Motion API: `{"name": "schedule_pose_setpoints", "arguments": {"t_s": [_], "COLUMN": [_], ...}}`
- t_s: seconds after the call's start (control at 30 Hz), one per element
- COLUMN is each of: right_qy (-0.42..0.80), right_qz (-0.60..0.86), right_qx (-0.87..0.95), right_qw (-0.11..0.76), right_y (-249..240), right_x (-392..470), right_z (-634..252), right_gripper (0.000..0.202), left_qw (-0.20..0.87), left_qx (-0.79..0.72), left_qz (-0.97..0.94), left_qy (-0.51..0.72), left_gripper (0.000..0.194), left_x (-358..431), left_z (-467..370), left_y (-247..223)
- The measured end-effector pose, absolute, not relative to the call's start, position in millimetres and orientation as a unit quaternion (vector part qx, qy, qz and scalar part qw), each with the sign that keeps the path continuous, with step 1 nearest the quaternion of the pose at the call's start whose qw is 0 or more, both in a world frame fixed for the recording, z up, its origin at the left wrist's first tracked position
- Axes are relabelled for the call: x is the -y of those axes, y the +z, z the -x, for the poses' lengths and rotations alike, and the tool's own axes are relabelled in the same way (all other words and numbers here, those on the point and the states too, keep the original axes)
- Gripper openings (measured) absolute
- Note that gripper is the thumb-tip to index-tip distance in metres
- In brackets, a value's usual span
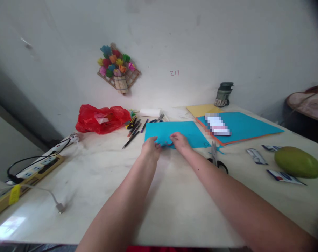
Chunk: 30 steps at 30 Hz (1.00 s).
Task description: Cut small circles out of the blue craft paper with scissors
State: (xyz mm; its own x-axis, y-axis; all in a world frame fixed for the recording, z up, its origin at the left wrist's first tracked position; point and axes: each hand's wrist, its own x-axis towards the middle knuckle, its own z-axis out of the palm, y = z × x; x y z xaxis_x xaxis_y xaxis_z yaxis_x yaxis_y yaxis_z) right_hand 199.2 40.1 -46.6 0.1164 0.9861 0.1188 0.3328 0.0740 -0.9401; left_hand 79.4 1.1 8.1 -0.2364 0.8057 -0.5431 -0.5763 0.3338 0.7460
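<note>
A blue sheet of paper [174,127] lies flat on the pale marbled table [96,189], with a small drawn circle near its lower right corner. At its near edge, my left hand [150,146] has its fingers pressed round a small, dark and blue piece that is too small to name. My right hand [179,140] pinches the other side of that piece. Right of the sheet lie scissors [213,154] with black handles, their blades beside thin blue paper scraps [219,150].
Pens [134,133] and a red plastic bag [103,120] lie at the back left, a power strip [40,169] at the left edge. Rightward are stacked coloured sheets [248,126] under a phone [218,125], a green fruit [296,161], small packets [256,156] and a bottle [223,94].
</note>
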Motion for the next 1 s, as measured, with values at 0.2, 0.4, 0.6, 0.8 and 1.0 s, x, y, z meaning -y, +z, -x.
{"name": "schedule_pose_setpoints", "arguments": {"t_s": [0.2,0.4,0.6,0.8,1.0], "right_qy": [0.378,0.39,0.391,0.383,0.4], "right_qz": [0.57,0.561,0.565,0.577,0.569], "right_qx": [0.55,0.533,0.523,0.521,0.517], "right_qw": [0.479,0.499,0.505,0.499,0.499], "right_y": [-45,-48,-49,-49,-47], "right_x": [-38,-41,-43,-42,-40], "right_z": [-197,-198,-199,-200,-198], "right_gripper": [0.006,0.007,0.007,0.004,0.004], "left_qw": [0.585,0.588,0.613,0.656,0.655], "left_qx": [-0.516,-0.496,-0.467,-0.462,-0.539], "left_qz": [-0.068,-0.053,-0.026,-0.06,-0.259], "left_qy": [0.622,0.637,0.637,0.593,0.462], "left_gripper": [0.022,0.022,0.021,0.019,0.02], "left_x": [3,10,9,5,-7], "left_z": [-81,-84,-80,-79,-73], "left_y": [7,2,2,-2,-9]}}
